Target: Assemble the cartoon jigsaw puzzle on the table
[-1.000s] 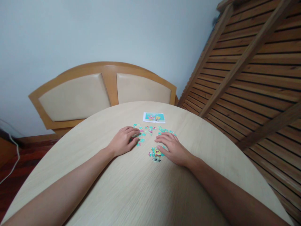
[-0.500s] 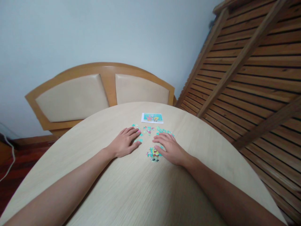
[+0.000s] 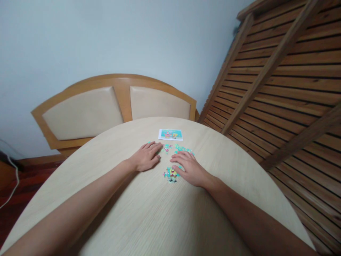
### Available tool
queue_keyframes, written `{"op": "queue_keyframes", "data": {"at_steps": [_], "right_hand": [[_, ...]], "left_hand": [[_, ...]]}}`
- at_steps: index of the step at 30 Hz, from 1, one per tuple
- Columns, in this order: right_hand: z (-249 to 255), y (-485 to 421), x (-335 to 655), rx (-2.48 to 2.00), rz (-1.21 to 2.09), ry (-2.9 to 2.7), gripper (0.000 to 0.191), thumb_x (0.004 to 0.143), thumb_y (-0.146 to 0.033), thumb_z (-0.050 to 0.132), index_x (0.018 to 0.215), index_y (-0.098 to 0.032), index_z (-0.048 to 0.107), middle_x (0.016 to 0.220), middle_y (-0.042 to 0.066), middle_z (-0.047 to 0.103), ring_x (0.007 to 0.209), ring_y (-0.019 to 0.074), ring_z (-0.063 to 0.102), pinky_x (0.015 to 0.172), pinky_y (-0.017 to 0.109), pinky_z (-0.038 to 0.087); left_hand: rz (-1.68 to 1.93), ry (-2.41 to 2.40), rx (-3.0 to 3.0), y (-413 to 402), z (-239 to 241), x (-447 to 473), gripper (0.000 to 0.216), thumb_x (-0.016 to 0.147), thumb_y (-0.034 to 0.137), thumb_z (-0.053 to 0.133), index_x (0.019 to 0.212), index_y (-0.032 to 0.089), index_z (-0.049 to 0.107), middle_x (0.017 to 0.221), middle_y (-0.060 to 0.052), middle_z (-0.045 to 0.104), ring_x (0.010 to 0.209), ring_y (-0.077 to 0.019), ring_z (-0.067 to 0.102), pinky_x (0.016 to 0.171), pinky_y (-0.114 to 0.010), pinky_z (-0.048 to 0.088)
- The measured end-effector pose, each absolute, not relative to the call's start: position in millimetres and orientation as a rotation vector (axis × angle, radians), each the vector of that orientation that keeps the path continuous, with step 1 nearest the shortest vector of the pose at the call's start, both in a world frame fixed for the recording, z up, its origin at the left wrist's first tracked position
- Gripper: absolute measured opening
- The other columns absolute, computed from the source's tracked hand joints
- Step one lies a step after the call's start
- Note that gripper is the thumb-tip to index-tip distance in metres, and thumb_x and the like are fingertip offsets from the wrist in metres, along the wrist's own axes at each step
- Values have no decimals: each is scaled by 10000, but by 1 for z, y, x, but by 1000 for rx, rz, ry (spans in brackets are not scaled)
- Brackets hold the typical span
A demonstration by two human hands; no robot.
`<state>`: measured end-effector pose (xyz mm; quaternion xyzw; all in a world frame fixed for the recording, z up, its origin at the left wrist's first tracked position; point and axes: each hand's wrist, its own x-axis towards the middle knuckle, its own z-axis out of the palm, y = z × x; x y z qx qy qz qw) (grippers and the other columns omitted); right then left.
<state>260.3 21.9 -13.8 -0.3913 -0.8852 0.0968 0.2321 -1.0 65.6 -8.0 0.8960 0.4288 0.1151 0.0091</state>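
Over some loose jigsaw pieces, my left hand (image 3: pixel 147 156) lies with its fingers stretched out, covering most of what is under it. A bit of turquoise shows past its fingertips. My right hand (image 3: pixel 191 170) hovers or rests beside a partly joined puzzle section (image 3: pixel 172 175) with a yellow cartoon figure on it; the thumb reaches over its upper right edge. The fingers are apart and slightly bent, and I see nothing held in them. Between and beyond the hands lie pink and turquoise pieces (image 3: pixel 167 148) and a cluster of turquoise pieces (image 3: pixel 183 147).
A picture card (image 3: pixel 170 134) showing a pink and a yellow figure lies farther back on the round wooden table (image 3: pixel 128 220). Behind stands a bench back with cream pads (image 3: pixel 82 113). A slatted wooden panel (image 3: pixel 279 81) leans at the right.
My left hand has slid forward and right over the loose pieces, now hiding pieces that showed by its fingers. My right hand stays by the joined section. The view has shifted slightly.
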Motion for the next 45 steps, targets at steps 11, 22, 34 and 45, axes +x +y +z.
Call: {"op": "queue_keyframes", "data": {"at_steps": [11,22,34,45], "right_hand": [[-12,21,259,-1079,291,-2432,281,980,-368,550,1196,-234,668,1290,81,657,1284,272,481,1104,521,349],[-13,20,260,-1061,265,-2426,286,912,-391,647,1152,-242,690,1233,74,670,1228,271,527,1078,490,376],[-9,17,260,-1166,261,-2462,455,891,-442,646,1283,-210,643,1391,109,598,1314,310,470,1134,532,321],[-12,18,261,-1082,272,-2477,340,904,-434,644,1194,-263,692,1344,91,618,1290,309,487,1114,535,347]], "left_hand": [[464,1533,2909,18,1,26,317,980,344,482,1210,157,593,1153,-149,695,1180,-318,574,1078,-503,383],[695,1300,2721,-7,-4,27,209,954,239,498,1128,200,607,1024,-84,697,1027,-273,608,948,-454,476],[776,1193,2524,6,-10,23,222,965,192,514,1135,226,655,1066,-58,721,1042,-251,610,943,-427,508],[827,1127,2415,10,-14,19,245,899,182,556,1128,228,633,1062,-77,691,1048,-257,606,945,-435,501]]}}
